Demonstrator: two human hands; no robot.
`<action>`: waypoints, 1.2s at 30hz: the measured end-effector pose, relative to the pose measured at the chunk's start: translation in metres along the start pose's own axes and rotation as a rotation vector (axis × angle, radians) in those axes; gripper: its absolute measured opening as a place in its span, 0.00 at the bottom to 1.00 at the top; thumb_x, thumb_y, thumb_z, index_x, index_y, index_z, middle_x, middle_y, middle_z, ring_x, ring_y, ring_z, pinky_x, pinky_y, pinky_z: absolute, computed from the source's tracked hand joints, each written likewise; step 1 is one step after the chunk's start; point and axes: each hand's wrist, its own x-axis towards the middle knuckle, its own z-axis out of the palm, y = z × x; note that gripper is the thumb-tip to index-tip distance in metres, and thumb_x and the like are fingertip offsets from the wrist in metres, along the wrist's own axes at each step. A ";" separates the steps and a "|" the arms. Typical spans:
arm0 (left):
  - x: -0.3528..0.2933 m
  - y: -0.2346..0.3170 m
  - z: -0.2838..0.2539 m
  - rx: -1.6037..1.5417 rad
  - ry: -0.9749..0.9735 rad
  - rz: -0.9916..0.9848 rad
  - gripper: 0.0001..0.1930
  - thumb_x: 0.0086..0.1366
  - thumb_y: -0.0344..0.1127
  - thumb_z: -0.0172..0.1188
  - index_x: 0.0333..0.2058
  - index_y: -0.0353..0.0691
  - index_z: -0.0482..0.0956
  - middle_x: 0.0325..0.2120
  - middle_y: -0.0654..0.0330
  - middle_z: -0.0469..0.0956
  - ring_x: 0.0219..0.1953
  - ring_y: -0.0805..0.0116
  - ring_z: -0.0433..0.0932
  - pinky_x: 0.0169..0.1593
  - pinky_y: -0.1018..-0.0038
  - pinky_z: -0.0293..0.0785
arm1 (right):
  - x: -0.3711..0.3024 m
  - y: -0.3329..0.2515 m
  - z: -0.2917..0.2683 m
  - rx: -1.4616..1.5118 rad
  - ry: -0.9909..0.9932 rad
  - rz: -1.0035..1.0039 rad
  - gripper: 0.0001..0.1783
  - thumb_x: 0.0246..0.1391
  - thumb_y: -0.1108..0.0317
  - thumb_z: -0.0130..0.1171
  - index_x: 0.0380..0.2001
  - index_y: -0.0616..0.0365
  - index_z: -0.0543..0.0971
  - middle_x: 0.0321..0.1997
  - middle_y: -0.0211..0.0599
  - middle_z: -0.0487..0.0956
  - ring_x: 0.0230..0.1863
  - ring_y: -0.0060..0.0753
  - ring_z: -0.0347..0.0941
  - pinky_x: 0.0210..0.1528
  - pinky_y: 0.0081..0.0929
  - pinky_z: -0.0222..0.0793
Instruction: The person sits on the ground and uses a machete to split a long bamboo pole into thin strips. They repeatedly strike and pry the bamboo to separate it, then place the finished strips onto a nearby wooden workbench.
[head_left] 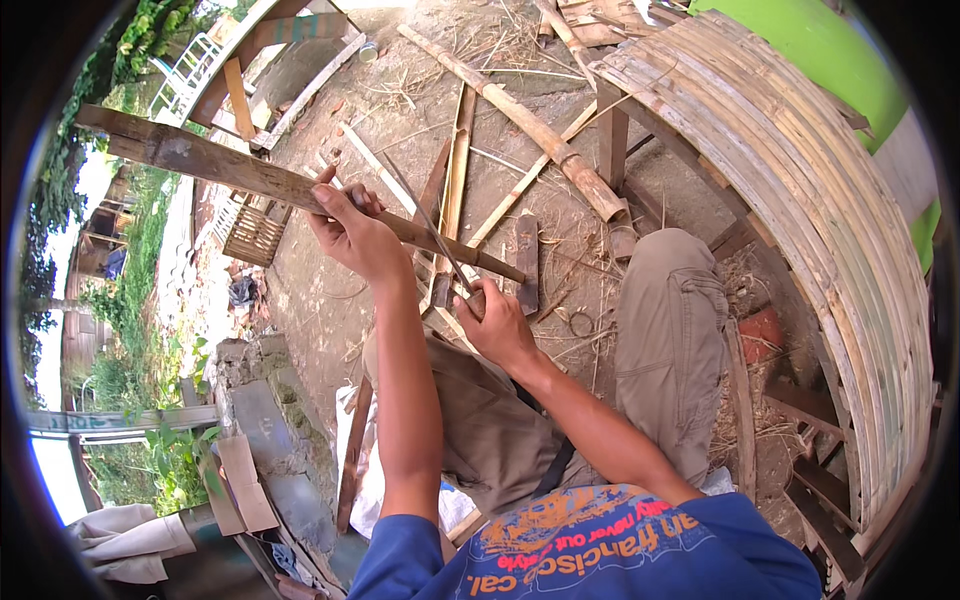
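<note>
My left hand (350, 225) is wrapped round a long brown wooden slat (215, 168), which looks like weathered wood or split bamboo. The slat slants from the upper left down to the right, its narrower end above my knees. In my right hand (495, 325) is the handle of a knife (437, 233) with a long thin blade. The blade points up and left and crosses the slat to the right of my left hand. Whether its edge touches the slat I cannot tell. My right fist sits just below the slat's lower part.
A thick bamboo pole (500, 100) and split bamboo strips (458, 165) lie on the dirt ground ahead. To my right curves a bamboo-slat bench (790, 150) on wooden legs. A woven basket (250, 232) and a broken block wall (262, 400) are at left.
</note>
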 end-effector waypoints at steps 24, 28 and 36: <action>0.004 -0.007 -0.029 -0.050 0.113 -0.089 0.29 0.76 0.61 0.30 0.44 0.39 0.66 0.27 0.66 0.61 0.29 0.75 0.60 0.36 0.77 0.61 | -0.045 0.066 0.030 -0.171 -0.131 0.206 0.20 0.59 0.57 0.59 0.40 0.66 0.73 0.28 0.60 0.80 0.33 0.65 0.79 0.35 0.51 0.75; 0.006 -0.006 -0.027 -0.075 0.098 -0.085 0.27 0.77 0.60 0.31 0.43 0.40 0.65 0.27 0.67 0.61 0.29 0.76 0.60 0.36 0.77 0.61 | -0.042 0.072 0.022 -0.119 -0.096 -0.003 0.18 0.61 0.56 0.56 0.41 0.63 0.73 0.28 0.56 0.82 0.32 0.58 0.81 0.33 0.49 0.76; 0.003 -0.005 -0.021 -0.106 0.071 -0.083 0.26 0.77 0.58 0.31 0.45 0.39 0.65 0.28 0.67 0.61 0.30 0.77 0.60 0.37 0.78 0.61 | -0.057 0.092 0.027 -0.165 -0.116 0.211 0.26 0.58 0.52 0.61 0.40 0.72 0.73 0.30 0.63 0.80 0.37 0.66 0.79 0.40 0.49 0.73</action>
